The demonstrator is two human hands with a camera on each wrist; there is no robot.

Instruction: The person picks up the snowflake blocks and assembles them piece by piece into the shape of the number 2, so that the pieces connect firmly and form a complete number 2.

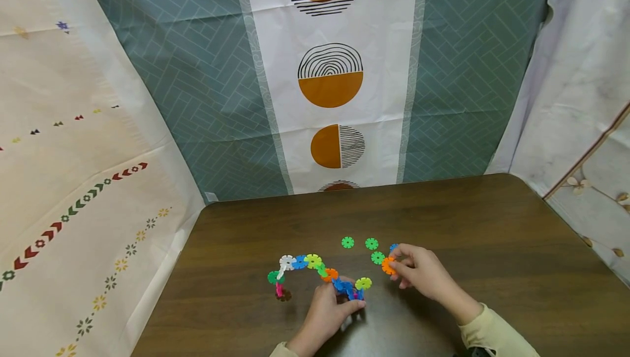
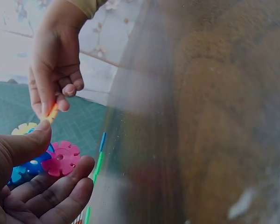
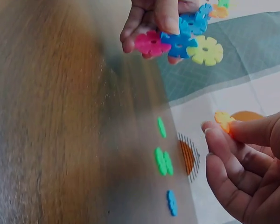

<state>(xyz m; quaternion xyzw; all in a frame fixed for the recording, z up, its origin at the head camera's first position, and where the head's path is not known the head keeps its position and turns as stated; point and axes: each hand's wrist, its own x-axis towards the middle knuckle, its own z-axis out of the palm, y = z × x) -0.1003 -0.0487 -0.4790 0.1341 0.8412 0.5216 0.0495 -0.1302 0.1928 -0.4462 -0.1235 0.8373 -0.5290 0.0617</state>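
A chain of interlocking plastic discs (image 1: 312,261) in several colours curves over the table. My left hand (image 1: 325,310) grips its near end, thumb on a blue disc (image 3: 178,45). A pink disc (image 2: 61,158) and a yellow disc (image 3: 206,50) join that end. To the right, my right hand (image 1: 424,273) pinches a loose orange disc (image 1: 388,265) between thumb and fingertips, apart from the chain. In the right wrist view the orange disc (image 3: 223,120) is held edge-on at the fingertips.
Green discs (image 1: 347,242) lie loose on the brown table (image 1: 246,231) beyond my hands. A blue disc (image 1: 394,247) lies by my right fingers. Patterned cloth (image 1: 339,89) hangs behind the table's far edge, and more cloth hangs on both sides.
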